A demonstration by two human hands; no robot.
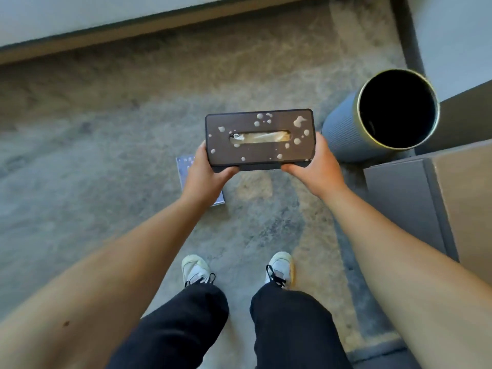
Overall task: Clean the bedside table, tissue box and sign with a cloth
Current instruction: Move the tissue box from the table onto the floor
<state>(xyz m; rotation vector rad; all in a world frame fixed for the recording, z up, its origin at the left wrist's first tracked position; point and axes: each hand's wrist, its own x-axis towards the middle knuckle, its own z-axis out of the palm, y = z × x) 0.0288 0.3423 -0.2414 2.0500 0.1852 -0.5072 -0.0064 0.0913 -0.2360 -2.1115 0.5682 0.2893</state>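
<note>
Above the carpet (106,145), both hands (205,171) clasping the seemingly foam-spattered tissue box (259,139) by its ends

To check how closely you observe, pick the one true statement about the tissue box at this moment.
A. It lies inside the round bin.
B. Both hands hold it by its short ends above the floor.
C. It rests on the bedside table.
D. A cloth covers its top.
B: the left hand and right hand grip the short ends of the tissue box, whose top shows pale splashes, uncovered, with carpet beneath it and the bin beside it.
</note>
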